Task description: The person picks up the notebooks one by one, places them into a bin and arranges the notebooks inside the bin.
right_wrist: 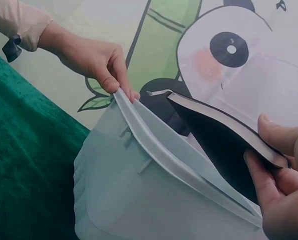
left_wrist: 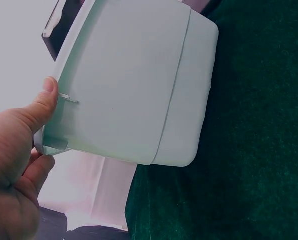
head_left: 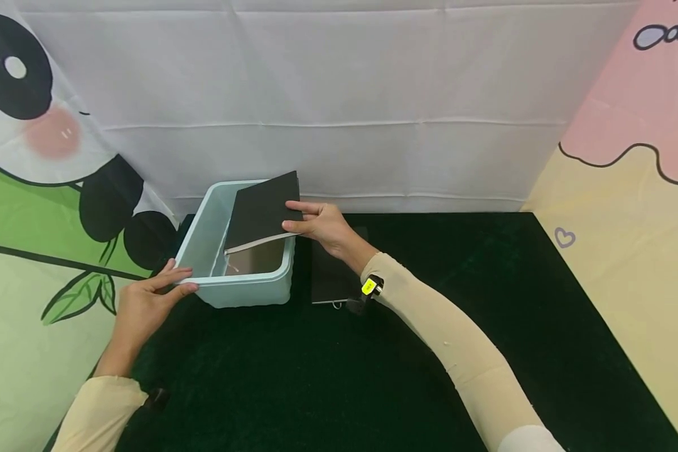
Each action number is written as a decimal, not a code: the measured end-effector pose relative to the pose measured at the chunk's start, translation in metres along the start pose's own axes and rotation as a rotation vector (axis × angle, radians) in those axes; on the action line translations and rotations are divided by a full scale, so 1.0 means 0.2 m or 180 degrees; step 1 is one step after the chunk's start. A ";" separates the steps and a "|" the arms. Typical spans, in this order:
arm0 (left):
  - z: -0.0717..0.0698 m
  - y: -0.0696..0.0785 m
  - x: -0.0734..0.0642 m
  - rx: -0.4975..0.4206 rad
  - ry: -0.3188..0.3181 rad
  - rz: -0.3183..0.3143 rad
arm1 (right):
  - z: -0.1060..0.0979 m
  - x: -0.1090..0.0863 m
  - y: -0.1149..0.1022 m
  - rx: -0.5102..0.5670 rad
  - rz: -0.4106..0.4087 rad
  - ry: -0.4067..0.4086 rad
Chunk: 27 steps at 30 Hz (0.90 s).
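Observation:
A black notebook (head_left: 262,210) with pale page edges is tilted over the open top of a light blue plastic bin (head_left: 245,292). My right hand (head_left: 329,231) pinches its right edge between thumb and fingers; a ribbon (right_wrist: 158,93) sticks out at the far corner in the right wrist view. My left hand (head_left: 147,301) grips the rim at the bin's near left corner, thumb on one side and fingers on the other in the left wrist view. Inside the bin, partly hidden by the notebook, a brownish flat surface (head_left: 260,258) shows.
Another black notebook (head_left: 333,276) lies on the dark green cloth (head_left: 294,376) just right of the bin, partly under my right wrist. A white curtain (head_left: 339,94) hangs behind the table, with printed cloths at both sides.

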State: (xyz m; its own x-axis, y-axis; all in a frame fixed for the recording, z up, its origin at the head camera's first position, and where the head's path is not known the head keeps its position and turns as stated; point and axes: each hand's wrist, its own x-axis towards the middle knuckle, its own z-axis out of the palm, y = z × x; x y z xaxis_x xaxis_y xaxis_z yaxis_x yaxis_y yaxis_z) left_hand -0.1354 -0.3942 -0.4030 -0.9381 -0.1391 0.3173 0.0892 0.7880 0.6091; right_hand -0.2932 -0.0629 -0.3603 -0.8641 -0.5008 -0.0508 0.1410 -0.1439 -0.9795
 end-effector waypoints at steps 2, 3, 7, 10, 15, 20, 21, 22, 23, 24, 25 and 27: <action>0.00 0.00 0.00 0.0008 0.0002 -0.0002 | 0.02 0.01 0.00 -0.0055 0.0015 -0.0020; 0.00 0.00 0.00 0.0008 0.0000 -0.0004 | 0.03 0.02 0.00 -0.0067 0.0020 -0.0031; -0.01 0.00 0.00 0.0021 -0.0031 -0.0022 | 0.07 0.04 0.00 -0.0112 0.0043 -0.0029; -0.01 0.01 0.00 0.0012 -0.0053 -0.0045 | 0.09 0.06 0.01 -0.0151 0.0070 0.0023; 0.00 0.00 0.00 0.0009 -0.0042 -0.0042 | 0.14 0.08 0.03 -0.0272 0.0089 0.0044; 0.00 0.00 0.00 -0.0042 -0.0070 -0.0057 | 0.17 0.09 0.04 -0.0465 0.0106 0.0015; 0.00 0.00 0.00 -0.0059 -0.0078 -0.0062 | 0.17 0.10 0.05 -0.0502 0.0111 0.0006; 0.00 0.00 0.00 -0.0074 -0.0079 -0.0062 | 0.18 0.10 0.05 -0.0525 0.0112 -0.0002; 0.00 0.00 0.00 -0.0083 -0.0078 -0.0063 | 0.18 0.10 0.05 -0.0539 0.0108 -0.0009; 0.00 0.00 0.00 -0.0086 -0.0076 -0.0060 | 0.19 0.11 0.05 -0.0559 0.0103 -0.0006; 0.00 0.00 0.00 -0.0082 -0.0078 -0.0055 | 0.19 0.11 0.05 -0.0561 0.0109 0.0004; 0.00 0.00 0.00 -0.0072 -0.0074 -0.0049 | 0.20 0.12 0.06 -0.0566 0.0115 0.0026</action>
State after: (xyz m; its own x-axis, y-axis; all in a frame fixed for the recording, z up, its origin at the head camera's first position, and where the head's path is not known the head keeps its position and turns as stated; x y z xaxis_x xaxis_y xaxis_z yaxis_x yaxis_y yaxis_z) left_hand -0.1361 -0.3948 -0.4025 -0.9469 -0.1368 0.2909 0.0821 0.7720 0.6302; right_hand -0.2922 -0.1110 -0.3649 -0.8639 -0.4960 -0.0875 0.0850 0.0276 -0.9960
